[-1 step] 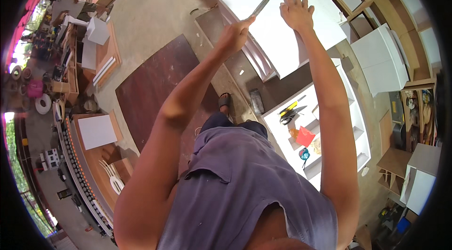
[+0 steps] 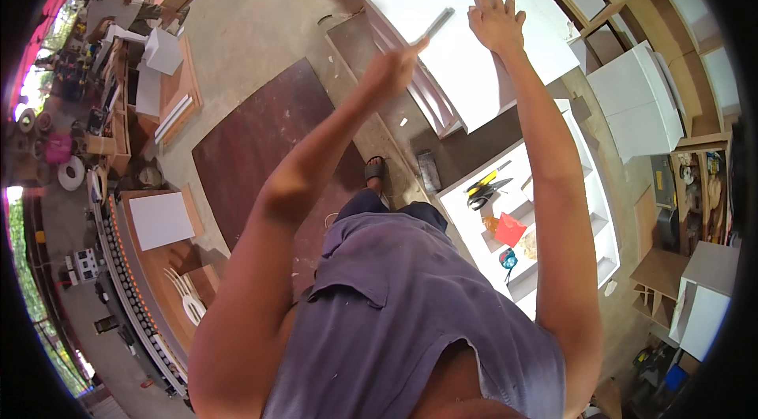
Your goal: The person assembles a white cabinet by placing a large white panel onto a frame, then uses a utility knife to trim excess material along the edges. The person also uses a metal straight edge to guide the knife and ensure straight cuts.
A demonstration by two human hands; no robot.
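Observation:
My left hand [image 2: 391,71] is closed around one end of a flat grey metal file [image 2: 439,22], as it looks; motion blurs both. The file points away and to the right, over the near left edge of a large white panel [image 2: 466,87], the top of a cabinet-like piece. Whether it touches the edge I cannot tell. On the panel's white face rests my right hand [image 2: 497,24], palm down with fingers spread, holding nothing.
A white compartmented drawer unit [image 2: 604,249] at my right holds black-handled scissors [image 2: 488,193], a yellow cutter [image 2: 488,180], a red piece [image 2: 510,230] and a teal tape measure [image 2: 508,259]. A dark brown board [image 2: 260,135] lies on the floor at left. Wooden shelving [image 2: 663,32] stands far right.
My left hand and the file have shifted slightly nearer to me, and both are more blurred. My right hand stays on the panel almost unchanged.

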